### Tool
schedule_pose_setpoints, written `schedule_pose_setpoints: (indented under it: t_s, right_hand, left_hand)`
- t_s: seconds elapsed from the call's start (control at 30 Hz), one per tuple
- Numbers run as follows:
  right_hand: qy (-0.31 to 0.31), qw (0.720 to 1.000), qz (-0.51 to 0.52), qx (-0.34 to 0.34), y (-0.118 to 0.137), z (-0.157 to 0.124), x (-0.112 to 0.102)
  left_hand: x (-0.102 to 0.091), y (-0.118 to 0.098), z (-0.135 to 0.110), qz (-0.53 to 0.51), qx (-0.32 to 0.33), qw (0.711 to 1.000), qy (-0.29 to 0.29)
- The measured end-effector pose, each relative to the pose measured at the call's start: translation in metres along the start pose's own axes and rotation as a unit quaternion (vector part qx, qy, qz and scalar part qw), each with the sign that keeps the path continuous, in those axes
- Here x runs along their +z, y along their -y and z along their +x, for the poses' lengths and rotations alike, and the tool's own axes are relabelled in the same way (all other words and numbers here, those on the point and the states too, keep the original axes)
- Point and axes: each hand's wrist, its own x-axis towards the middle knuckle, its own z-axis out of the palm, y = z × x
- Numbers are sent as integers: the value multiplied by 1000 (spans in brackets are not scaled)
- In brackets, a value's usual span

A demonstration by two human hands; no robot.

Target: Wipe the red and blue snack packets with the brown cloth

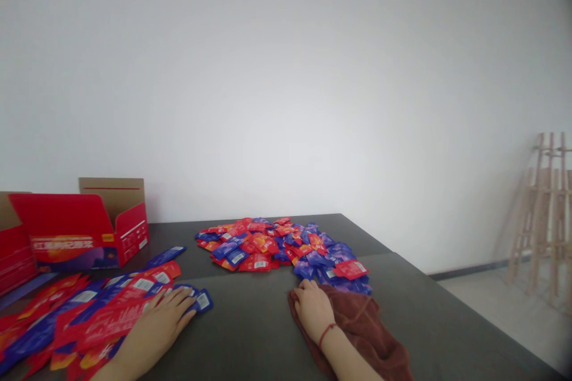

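Note:
My left hand (156, 324) lies flat with its fingers stretched over a spread of long red and blue packets (111, 315) at the left of the table. A blue packet end with a white label (204, 300) sticks out past its fingertips. On the right, my right hand (314, 308) has its fingers curled onto a brown cloth (357, 315), which lies crumpled under and beside the wrist. Just beyond the cloth is a heap of small red and blue sachets (259, 244); its nearest sachets touch or almost touch the cloth.
An open red carton (75, 238) stands at the back left with its flaps up, and part of another red box (15, 256) is at the left edge. The dark table (241, 327) meets a white wall at the back. Wooden easels (543, 214) stand on the floor at right.

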Motion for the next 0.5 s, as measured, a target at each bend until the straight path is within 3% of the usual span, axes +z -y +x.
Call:
schedule_pose_setpoints:
  t_s: [0.1,0.2,0.37,0.5]
  right_hand:
    - [0,1000,0,-2,-1,0,1]
    - [-1,1000,3,-6,-1,1,2]
    - [-1,1000,7,-5,-1,1,3]
    - [2,1000,6,-3,0,0,1]
  left_hand:
    - [1,5,-3,15,-15,1000,-13]
    - [-5,-5,4,48,-29,998,-26]
    - [-15,-53,38,60,7,997,-54]
    - [-7,-94,78,26,24,997,-70]
